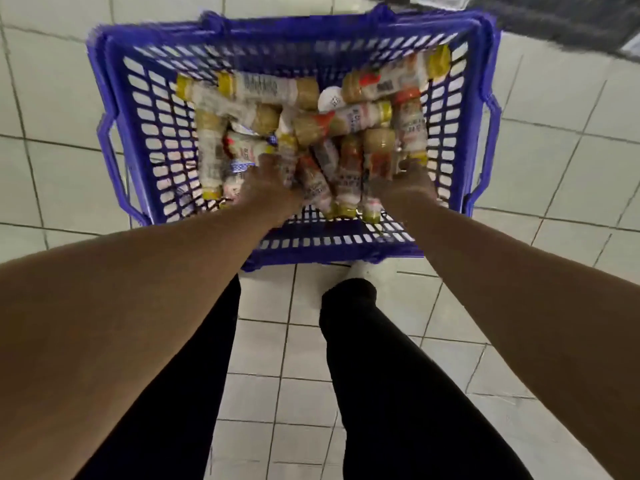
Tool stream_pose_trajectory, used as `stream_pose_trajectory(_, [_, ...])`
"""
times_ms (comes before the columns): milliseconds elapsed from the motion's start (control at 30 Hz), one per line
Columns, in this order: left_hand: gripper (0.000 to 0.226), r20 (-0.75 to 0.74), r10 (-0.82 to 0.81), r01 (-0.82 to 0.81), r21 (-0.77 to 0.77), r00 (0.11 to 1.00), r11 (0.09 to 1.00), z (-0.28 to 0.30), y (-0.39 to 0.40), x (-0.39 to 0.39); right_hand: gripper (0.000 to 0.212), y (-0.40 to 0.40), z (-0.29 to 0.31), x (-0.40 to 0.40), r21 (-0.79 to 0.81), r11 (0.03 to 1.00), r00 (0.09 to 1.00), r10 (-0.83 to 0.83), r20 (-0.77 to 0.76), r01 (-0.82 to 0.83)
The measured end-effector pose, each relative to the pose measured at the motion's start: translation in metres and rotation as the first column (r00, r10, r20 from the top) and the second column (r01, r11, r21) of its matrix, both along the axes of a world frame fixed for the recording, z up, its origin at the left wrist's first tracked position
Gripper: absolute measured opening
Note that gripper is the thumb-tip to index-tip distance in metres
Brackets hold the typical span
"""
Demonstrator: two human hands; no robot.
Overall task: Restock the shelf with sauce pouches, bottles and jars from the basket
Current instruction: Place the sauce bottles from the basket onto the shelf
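A blue plastic basket [117, 109] stands on the tiled floor in front of my legs. It holds several sauce bottles [270, 88] with yellow caps and white labels, lying in a jumbled heap. Both my arms reach down into it. My left hand [266, 183] is down among the bottles near the basket's near side, fingers buried in the pile. My right hand [412, 183] rests on the bottles at the near right. The picture is blurred, so I cannot tell whether either hand grips a bottle. No shelf is in view.
Pale floor tiles [554, 150] surround the basket on every side. A dark mat or fixture base [571, 22] lies at the top right. My legs in black trousers [398, 393] stand just behind the basket.
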State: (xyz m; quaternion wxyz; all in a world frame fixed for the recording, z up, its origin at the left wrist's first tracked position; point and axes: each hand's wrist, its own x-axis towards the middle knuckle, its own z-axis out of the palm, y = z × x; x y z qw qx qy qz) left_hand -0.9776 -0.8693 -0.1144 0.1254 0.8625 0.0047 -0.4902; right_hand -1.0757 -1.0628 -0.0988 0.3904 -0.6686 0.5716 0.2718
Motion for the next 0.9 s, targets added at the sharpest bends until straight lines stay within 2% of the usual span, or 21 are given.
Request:
stream_pose_trajectory(67, [0.081,0.006,0.027,-0.027,0.01,1.0,1.0,-0.021,-0.003,-0.002,0.023,0.007,-0.019,0.003,-0.137,0.991,0.999,0.017,0.039,-0.011])
stream_pose_trajectory(200, [0.073,-0.003,0.0,0.0,0.013,1.0,1.0,-0.048,0.005,-0.009,0.039,0.017,-0.042,0.006,-0.313,0.949,0.985,0.027,0.172,0.028])
stream_pose_trajectory(333, [0.067,-0.028,0.033,-0.035,-0.052,0.999,0.998,-0.052,0.02,-0.003,0.05,0.02,-0.047,0.013,-0.302,0.95,0.985,0.121,0.12,-0.079])
stream_pose_trajectory(400, [0.065,-0.051,0.034,-0.037,-0.066,0.998,0.997,-0.043,0.027,0.003,0.05,0.015,-0.041,0.016,-0.255,0.965,0.988,0.098,0.121,-0.065])
stream_pose_trajectory(467, [0.062,-0.072,0.044,-0.049,-0.063,0.996,0.997,-0.031,0.035,0.011,0.054,0.006,-0.027,0.018,-0.207,0.978,0.991,-0.01,0.133,0.038])
stream_pose_trajectory(600, [0.079,-0.157,0.243,-0.255,-0.065,0.957,0.965,0.006,0.049,0.023,0.053,-0.016,0.017,0.007,-0.097,0.943,0.943,-0.303,0.137,0.317])
stream_pose_trajectory(633, [0.073,-0.181,0.311,-0.327,-0.064,0.933,0.943,0.018,0.052,0.024,0.051,-0.02,0.029,0.003,-0.047,0.928,0.922,-0.358,0.149,0.369])
stream_pose_trajectory(700, [0.045,-0.191,0.379,-0.389,-0.022,0.906,0.921,0.047,0.057,0.025,0.044,-0.025,0.057,-0.008,0.036,0.908,0.895,-0.418,0.157,0.418])
stream_pose_trajectory(767, [0.043,-0.148,0.34,-0.344,-0.006,0.929,0.939,0.076,0.062,0.025,0.039,-0.024,0.09,-0.02,0.145,0.902,0.892,-0.426,0.151,0.407])
stream_pose_trajectory(800, [0.045,-0.124,0.317,-0.321,-0.008,0.94,0.947,0.092,0.064,0.024,0.041,-0.022,0.107,-0.024,0.219,0.871,0.871,-0.473,0.136,0.439])
stream_pose_trajectory(833, [0.047,-0.106,0.301,-0.304,-0.01,0.948,0.953,0.11,0.064,0.024,0.044,-0.02,0.124,-0.029,0.31,0.799,0.815,-0.568,0.113,0.515])
stream_pose_trajectory(900, [0.046,-0.114,0.293,-0.299,-0.044,0.949,0.953,0.149,0.062,0.024,0.041,-0.014,0.161,-0.034,0.494,0.601,0.66,-0.748,0.07,0.629])
